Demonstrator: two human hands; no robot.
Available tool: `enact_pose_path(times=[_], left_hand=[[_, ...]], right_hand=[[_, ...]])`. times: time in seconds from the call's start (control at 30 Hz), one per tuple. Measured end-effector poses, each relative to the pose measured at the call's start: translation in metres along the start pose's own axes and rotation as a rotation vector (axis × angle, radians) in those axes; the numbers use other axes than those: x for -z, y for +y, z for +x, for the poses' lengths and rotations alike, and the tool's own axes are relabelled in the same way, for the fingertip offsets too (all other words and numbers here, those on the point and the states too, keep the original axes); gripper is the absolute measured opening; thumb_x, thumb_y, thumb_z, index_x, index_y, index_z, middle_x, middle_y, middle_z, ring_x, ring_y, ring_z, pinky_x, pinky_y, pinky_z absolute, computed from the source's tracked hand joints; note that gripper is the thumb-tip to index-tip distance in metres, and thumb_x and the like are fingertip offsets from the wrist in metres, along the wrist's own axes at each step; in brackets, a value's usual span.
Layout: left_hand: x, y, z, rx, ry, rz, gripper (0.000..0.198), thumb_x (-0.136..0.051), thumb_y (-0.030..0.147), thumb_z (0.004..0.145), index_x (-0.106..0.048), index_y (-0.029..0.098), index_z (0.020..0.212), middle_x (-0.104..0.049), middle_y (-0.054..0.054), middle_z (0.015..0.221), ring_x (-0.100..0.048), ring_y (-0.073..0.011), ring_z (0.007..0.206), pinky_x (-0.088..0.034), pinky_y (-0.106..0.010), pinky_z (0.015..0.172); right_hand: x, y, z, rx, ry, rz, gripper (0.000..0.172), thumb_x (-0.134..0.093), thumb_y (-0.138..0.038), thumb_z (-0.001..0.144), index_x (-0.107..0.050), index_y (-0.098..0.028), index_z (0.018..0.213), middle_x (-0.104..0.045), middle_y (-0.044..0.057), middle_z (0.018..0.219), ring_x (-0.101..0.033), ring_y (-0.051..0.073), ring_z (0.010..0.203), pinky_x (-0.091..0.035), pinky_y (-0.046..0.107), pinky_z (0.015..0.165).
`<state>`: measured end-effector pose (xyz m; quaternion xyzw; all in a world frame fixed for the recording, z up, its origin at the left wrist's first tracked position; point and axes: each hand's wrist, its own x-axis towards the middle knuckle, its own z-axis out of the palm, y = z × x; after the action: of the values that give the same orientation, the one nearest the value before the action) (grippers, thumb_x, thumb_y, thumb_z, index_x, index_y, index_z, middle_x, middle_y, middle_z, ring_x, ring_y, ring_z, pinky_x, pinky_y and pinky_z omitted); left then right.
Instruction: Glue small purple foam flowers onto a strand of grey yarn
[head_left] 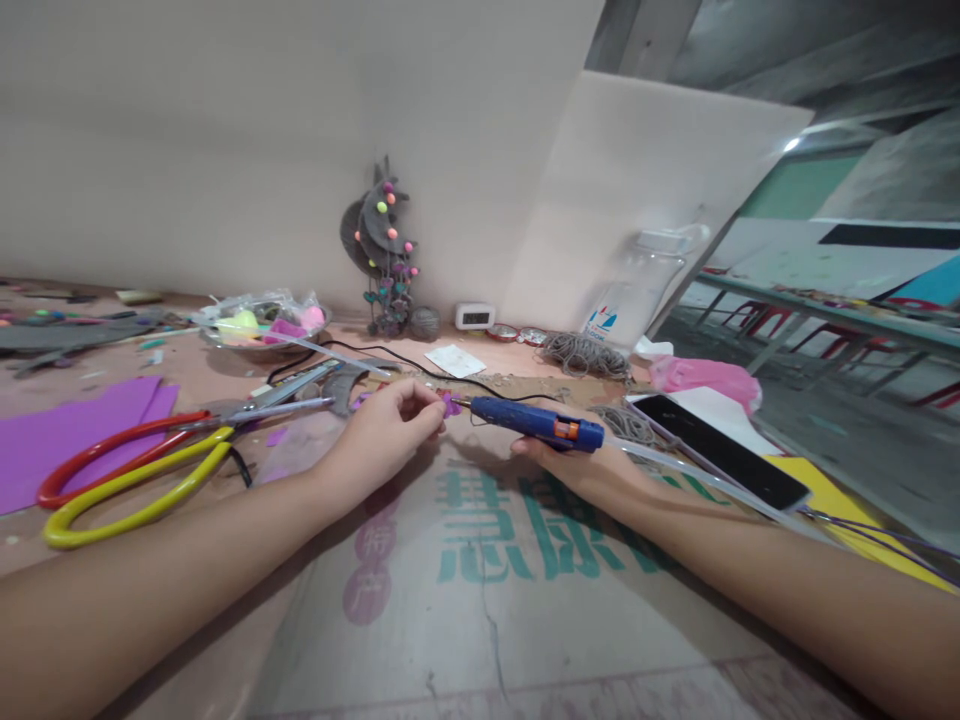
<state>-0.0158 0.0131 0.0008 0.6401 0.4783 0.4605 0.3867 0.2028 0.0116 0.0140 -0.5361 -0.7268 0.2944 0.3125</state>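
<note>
My right hand is wrapped round a blue hot glue gun, whose nozzle points left. A long clear glue stick trails from its back end along my forearm. Between the pinched thumb and fingertips of my left hand is a small purple piece, its exact shape too small to make out. The nozzle tip is at this piece, touching or nearly so. Beneath both hands lies a printed cardboard sheet.
Red-and-yellow-handled scissors and purple sheets lie left. Behind are a bowl of pompoms, a grey moon ornament, a small digital clock and grey cord. A bottle and phone are at right.
</note>
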Motion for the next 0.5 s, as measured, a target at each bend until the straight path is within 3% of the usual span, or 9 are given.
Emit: enact_pose_path(times=[0.5], left_hand=[[-0.0014,0.0023,0.0013,-0.011,-0.007,-0.116,0.015,-0.058,0.027,0.077,-0.055,0.014,0.07,-0.059,0.001,0.061,-0.054,-0.0095,0.056,-0.042,-0.021,0.056]], right_hand=[[0.0004,0.0034,-0.0001,0.054,-0.006,0.017,0.028,-0.066,-0.043,0.07,-0.059,-0.018,0.082,-0.06,0.0,0.073,-0.055,0.016,0.065,-0.043,0.027,0.058]])
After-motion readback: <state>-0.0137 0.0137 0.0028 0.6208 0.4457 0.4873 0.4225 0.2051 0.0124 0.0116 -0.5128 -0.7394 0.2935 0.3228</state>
